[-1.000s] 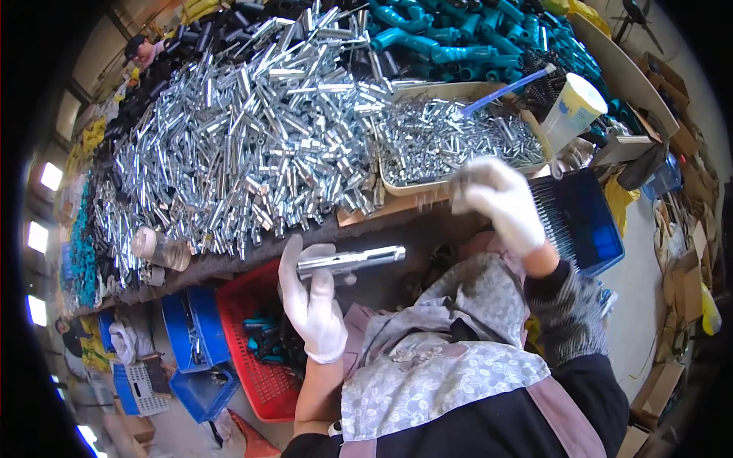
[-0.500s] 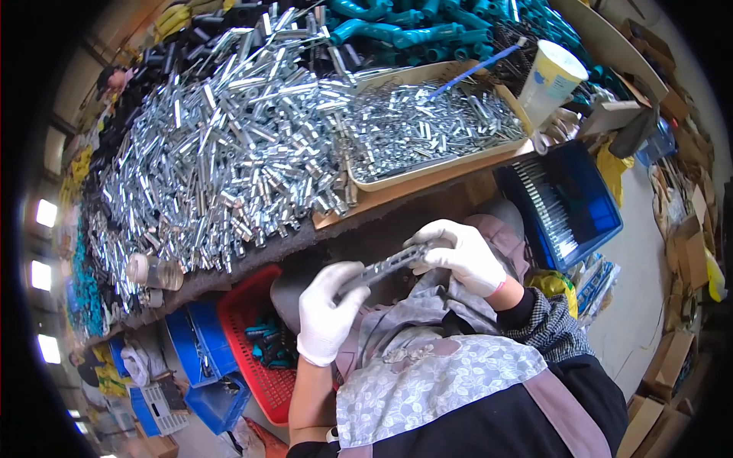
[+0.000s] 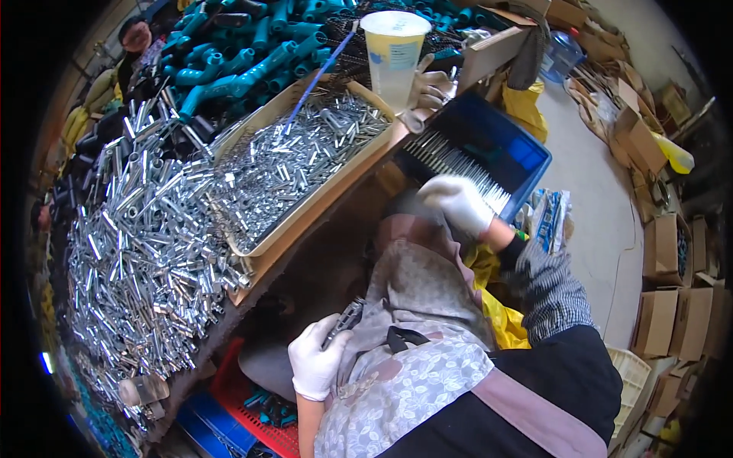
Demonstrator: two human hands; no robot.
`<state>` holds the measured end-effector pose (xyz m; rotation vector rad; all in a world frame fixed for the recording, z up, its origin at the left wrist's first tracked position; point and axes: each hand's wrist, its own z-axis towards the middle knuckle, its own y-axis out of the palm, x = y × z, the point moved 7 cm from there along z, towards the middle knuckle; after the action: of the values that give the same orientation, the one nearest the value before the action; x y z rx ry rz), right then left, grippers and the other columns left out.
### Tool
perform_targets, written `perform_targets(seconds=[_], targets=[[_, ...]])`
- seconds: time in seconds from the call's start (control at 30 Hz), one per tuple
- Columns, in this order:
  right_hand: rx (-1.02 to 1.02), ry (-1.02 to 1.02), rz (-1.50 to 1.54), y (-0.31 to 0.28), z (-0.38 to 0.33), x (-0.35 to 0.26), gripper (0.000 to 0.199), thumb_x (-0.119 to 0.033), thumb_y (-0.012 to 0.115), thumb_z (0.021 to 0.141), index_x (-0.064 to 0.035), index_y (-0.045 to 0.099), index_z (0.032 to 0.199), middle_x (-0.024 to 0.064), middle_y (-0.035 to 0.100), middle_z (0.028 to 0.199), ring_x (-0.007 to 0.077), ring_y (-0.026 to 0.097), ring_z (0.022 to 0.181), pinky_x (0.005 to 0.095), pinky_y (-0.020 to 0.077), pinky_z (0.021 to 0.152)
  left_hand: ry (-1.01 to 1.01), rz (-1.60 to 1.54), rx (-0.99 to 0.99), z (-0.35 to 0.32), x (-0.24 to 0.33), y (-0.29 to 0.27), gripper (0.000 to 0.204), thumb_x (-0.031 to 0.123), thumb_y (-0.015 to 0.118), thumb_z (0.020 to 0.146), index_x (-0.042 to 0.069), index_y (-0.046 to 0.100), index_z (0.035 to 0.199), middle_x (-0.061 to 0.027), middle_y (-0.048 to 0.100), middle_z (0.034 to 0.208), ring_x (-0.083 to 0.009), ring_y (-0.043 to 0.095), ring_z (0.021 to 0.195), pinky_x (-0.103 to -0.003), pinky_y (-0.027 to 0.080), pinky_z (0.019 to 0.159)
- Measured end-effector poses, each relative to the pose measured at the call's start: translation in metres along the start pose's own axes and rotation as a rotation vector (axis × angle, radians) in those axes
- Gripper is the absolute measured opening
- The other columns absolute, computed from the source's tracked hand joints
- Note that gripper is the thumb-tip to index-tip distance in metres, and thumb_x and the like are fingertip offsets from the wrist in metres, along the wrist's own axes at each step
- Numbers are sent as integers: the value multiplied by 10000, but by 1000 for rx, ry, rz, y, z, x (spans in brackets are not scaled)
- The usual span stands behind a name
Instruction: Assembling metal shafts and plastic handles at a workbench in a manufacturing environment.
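Note:
My left hand (image 3: 316, 359), in a white glove, is closed around a slim dark grey metal piece with notched edges (image 3: 347, 321), held above my lap. Its lower end is hidden by the fingers. My right hand (image 3: 461, 204), also gloved in white, is over the near edge of a blue bin (image 3: 527, 179). Rows of thin silvery metal pieces (image 3: 466, 168) lie in that bin, close to the hand. The right fingers are bent and smeared by motion, so I cannot make out whether anything is between them.
A large heap of shiny metal tubes (image 3: 145, 252) covers the bench at left. A cardboard-coloured tray (image 3: 305, 210) holds small metal parts and a blue stick. Behind are teal handles (image 3: 244, 76) and a cup (image 3: 395, 65). A red basket (image 3: 259, 424) stands below; cartons (image 3: 676, 320) line the right.
My right hand has left the metal piece and moved to the blue bin. My left hand keeps the piece, now lower by my lap. The view has turned to the right.

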<state>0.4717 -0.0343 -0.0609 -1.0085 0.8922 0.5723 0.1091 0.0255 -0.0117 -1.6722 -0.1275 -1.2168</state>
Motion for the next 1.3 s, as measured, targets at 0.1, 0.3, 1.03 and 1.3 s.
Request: perform_targets(seconds=[0.1,0.3,1.03,1.3], targets=[[48,117,-629,-72,-11,115,110,-118,665,794,-85,747,859,146,704,878,353,681,824,417,549,749,-59,-22,11,2,-2,-1,316,141,798,755,-6,726,1025,-185,725,937,-305,717,821,-357,555,759],[-160,30,-850,-61,-36,165,214,-59,666,729,-122,749,916,132,678,890,360,645,903,449,537,800,-134,-50,7,-2,-11,6,323,146,791,765,-6,719,1040,-184,724,950,-311,715,846,-362,553,779],[-209,524,1162,92,-26,-68,273,-51,650,901,21,554,1146,196,679,1014,287,714,833,389,611,747,-260,-131,96,-11,-28,-3,428,154,757,797,-23,665,1175,-213,698,1077,-321,692,979,-375,523,887],[-677,638,1240,208,-59,-151,274,16,657,908,48,587,1171,194,666,1171,263,721,965,360,620,806,-321,-459,482,-51,-31,-61,427,133,729,883,-67,632,1247,-119,698,1062,-155,642,913,-293,512,847]])
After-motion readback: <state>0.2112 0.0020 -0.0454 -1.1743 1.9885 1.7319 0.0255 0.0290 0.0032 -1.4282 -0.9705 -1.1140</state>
